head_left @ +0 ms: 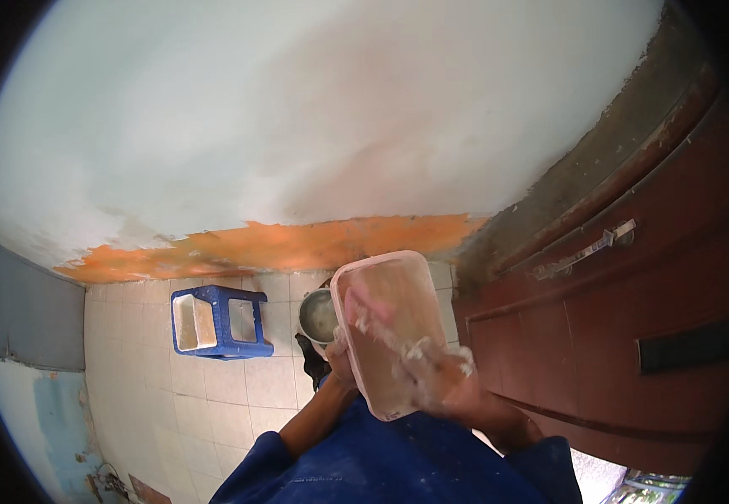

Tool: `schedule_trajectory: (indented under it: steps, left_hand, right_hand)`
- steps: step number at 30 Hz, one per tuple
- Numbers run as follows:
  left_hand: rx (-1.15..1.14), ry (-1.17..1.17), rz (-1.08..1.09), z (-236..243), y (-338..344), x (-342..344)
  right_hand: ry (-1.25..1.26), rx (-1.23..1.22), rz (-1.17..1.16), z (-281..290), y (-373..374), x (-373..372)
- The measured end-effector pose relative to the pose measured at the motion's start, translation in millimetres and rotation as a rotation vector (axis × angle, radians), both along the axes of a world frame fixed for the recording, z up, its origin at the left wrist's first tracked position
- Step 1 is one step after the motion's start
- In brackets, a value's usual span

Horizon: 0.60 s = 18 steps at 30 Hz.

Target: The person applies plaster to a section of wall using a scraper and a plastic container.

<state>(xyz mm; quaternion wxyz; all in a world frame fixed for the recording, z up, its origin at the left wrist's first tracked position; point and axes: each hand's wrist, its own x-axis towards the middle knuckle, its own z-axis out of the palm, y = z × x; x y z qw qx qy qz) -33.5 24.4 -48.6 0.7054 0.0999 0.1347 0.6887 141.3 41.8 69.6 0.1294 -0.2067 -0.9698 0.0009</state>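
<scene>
A shallow rectangular plastic tub, pale pinkish and smeared inside, is held tilted in front of my body. My left hand grips its left edge, fingers wrapped under the side. Over the tub's lower right part is my right hand, coated with white paste and smeared by motion. A blurred pink thing shows in the upper left of the tub, with whitish streaks running from it toward my right hand. Whether my right fingers hold it cannot be made out.
A round bucket with greyish contents stands on the tiled floor, left of the tub. Farther left is a blue plastic stool with a white rectangular container. Ahead rises a whitish wall with an orange lower strip; a brown door is at right.
</scene>
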Motion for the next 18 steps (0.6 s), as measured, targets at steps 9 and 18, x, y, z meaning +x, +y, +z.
schedule_trajectory:
  steps: [9,18]
  left_hand:
    - [-0.069,-0.127,-0.008,30,9,2]
    - [-0.154,0.605,0.068,27,10,10]
  right_hand:
    - [0.589,-0.168,-0.430,28,10,-23]
    - [0.574,-0.338,-0.624,9,-14,-36]
